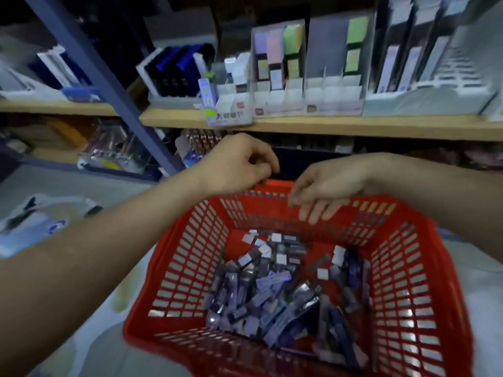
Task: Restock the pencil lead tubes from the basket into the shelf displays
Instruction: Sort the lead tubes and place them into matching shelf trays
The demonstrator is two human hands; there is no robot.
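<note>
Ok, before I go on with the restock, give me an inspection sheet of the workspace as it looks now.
Surface: wooden shelf board, carrying the displays.
Job's things: red basket below the shelf, with pencil lead tubes heaped loose on its bottom; shelf displays look partly stocked, but they are blurred.
Clutter: bagged packets on the lower shelf; pale bags on the floor at left.
Grips: left grip curled above the basket's far rim, contents unclear; right grip has fingers hanging relaxed over that rim, nothing seen in it.
Cables: nothing seen.
Surroundings: grey shelf post at left; dim light.
</note>
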